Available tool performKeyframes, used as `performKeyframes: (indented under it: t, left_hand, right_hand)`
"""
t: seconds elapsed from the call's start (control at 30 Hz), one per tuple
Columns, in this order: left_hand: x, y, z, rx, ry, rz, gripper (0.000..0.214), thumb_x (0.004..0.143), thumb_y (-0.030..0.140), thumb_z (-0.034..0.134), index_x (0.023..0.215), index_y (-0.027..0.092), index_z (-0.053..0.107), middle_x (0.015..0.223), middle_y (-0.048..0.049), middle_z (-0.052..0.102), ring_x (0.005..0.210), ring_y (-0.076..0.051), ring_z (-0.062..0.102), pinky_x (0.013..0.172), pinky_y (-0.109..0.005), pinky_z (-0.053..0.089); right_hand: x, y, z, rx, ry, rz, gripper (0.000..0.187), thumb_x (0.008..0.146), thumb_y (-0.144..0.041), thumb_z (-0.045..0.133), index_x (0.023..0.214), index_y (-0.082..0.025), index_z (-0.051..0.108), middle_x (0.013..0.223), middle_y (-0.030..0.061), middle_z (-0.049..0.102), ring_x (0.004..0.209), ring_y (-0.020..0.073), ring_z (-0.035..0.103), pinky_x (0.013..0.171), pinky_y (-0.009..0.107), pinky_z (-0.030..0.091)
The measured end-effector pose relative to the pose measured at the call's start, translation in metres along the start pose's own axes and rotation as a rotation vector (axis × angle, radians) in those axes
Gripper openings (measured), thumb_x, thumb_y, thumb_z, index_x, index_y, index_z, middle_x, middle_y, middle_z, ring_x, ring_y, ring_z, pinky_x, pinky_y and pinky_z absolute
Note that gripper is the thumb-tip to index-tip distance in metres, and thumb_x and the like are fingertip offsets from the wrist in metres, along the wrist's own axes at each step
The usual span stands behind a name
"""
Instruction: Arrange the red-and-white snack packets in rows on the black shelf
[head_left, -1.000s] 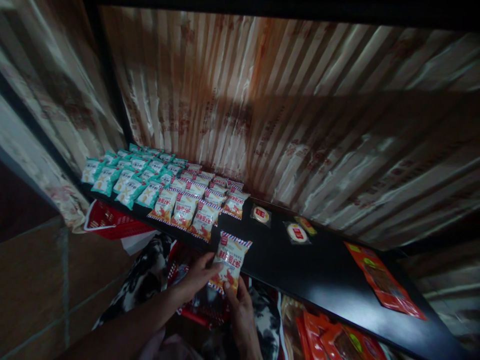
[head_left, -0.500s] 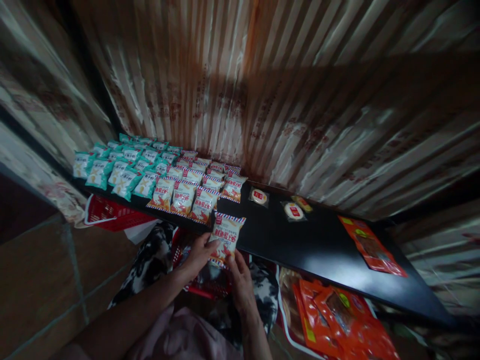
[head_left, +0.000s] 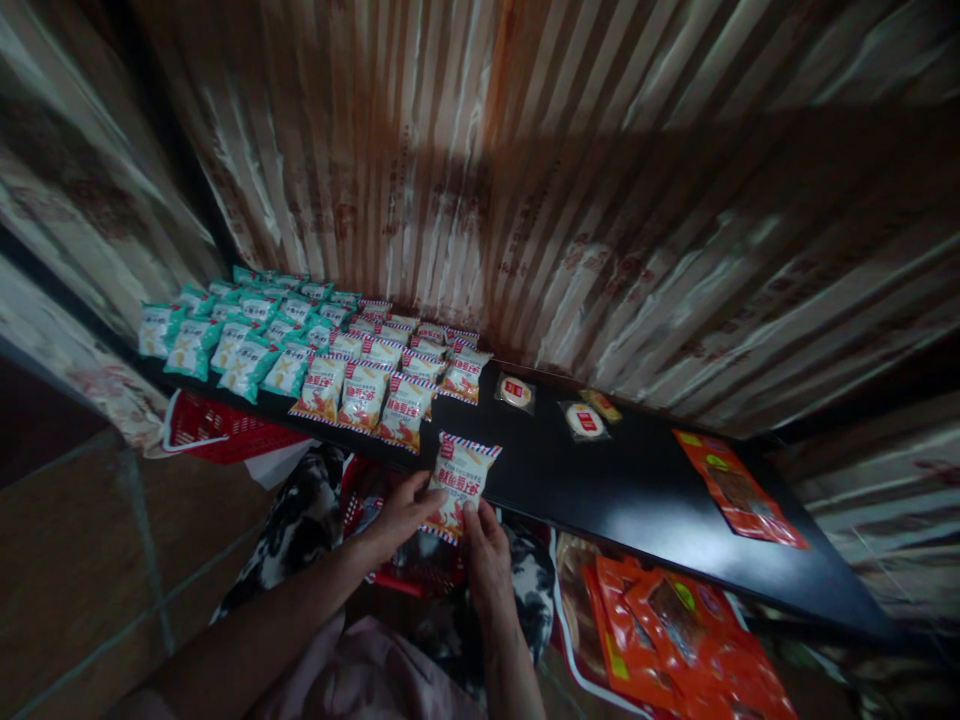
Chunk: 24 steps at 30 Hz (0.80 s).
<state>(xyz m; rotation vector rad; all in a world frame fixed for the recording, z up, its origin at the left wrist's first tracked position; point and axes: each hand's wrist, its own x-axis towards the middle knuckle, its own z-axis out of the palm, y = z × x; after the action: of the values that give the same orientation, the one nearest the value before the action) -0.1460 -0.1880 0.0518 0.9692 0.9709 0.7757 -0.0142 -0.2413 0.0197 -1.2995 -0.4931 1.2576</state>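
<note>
The black shelf (head_left: 637,510) runs slantwise, and a curtain (head_left: 450,150) stands along its back edge. A wide stretch of bare top shows on the shelf's right half, and a narrower strip at the shelf's middle. At the shelf's left end, green bags (head_left: 247,365) fill the top from back to near the front edge, with white-and-orange bags (head_left: 364,395) packed beside them.

The left hand (head_left: 397,515) and right hand (head_left: 484,550) are at the shelf's front edge, both pinching one snack bag (head_left: 459,485) by its lower part, a thumb of each on its face. The bag's top overlaps the shelf's edge in view; whether it touches the shelf I cannot tell.

Two round packets (head_left: 585,421) and a small yellow packet (head_left: 602,405) lie toward the shelf's back edge, and a flat orange packet (head_left: 739,488) near its right end. Below the shelf's front edge, the middle basket (head_left: 386,580) holds dim contents, the right basket (head_left: 577,670) holds orange packs (head_left: 675,640), and the left basket (head_left: 202,425) is partly hidden.
</note>
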Motion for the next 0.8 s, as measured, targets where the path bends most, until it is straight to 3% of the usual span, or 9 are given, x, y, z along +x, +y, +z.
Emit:
performKeyframes:
  t: [0.2, 0.33, 0.57, 0.8]
  left_hand:
    - [0.007, 0.005, 0.006, -0.092, 0.086, -0.012, 0.058, 0.068, 0.057, 0.069, 0.109, 0.017, 0.061, 0.105, -0.0093, 0.069, 0.096, -0.025, 0.065, 0.081, -0.032, 0.049]
    - [0.012, 0.006, 0.008, -0.101, 0.097, 0.003, 0.055, 0.068, 0.060, 0.067, 0.101, 0.016, 0.062, 0.092, -0.0072, 0.071, 0.089, -0.023, 0.065, 0.075, -0.030, 0.050]
    - [0.009, 0.010, 0.009, -0.077, 0.141, 0.014, 0.057, 0.067, 0.064, 0.066, 0.097, 0.016, 0.062, 0.090, -0.0069, 0.070, 0.082, -0.021, 0.065, 0.072, -0.028, 0.049]
    - [0.007, 0.011, 0.011, -0.028, 0.141, 0.020, 0.054, 0.069, 0.062, 0.063, 0.096, 0.015, 0.063, 0.087, -0.0058, 0.069, 0.085, -0.022, 0.063, 0.072, -0.028, 0.047]
  right_hand:
    - [-0.003, -0.003, 0.000, 0.010, -0.025, 0.000, 0.056, 0.071, -0.049, 0.071, 0.118, -0.021, 0.061, 0.106, 0.0061, 0.071, 0.096, 0.0260, 0.066, 0.079, 0.036, 0.053]
    - [-0.009, -0.008, 0.003, 0.007, -0.057, 0.027, 0.058, 0.067, -0.051, 0.073, 0.115, -0.022, 0.062, 0.100, 0.0060, 0.072, 0.090, 0.0264, 0.067, 0.073, 0.036, 0.054]
    - [-0.016, -0.014, 0.007, 0.002, -0.082, 0.043, 0.053, 0.065, -0.053, 0.075, 0.105, -0.020, 0.066, 0.098, 0.0056, 0.072, 0.088, 0.0250, 0.067, 0.075, 0.035, 0.053]
    - [-0.011, -0.017, 0.001, 0.014, 0.003, 0.065, 0.065, 0.062, -0.057, 0.075, 0.115, -0.021, 0.062, 0.105, 0.0064, 0.071, 0.093, 0.0265, 0.066, 0.074, 0.034, 0.053]
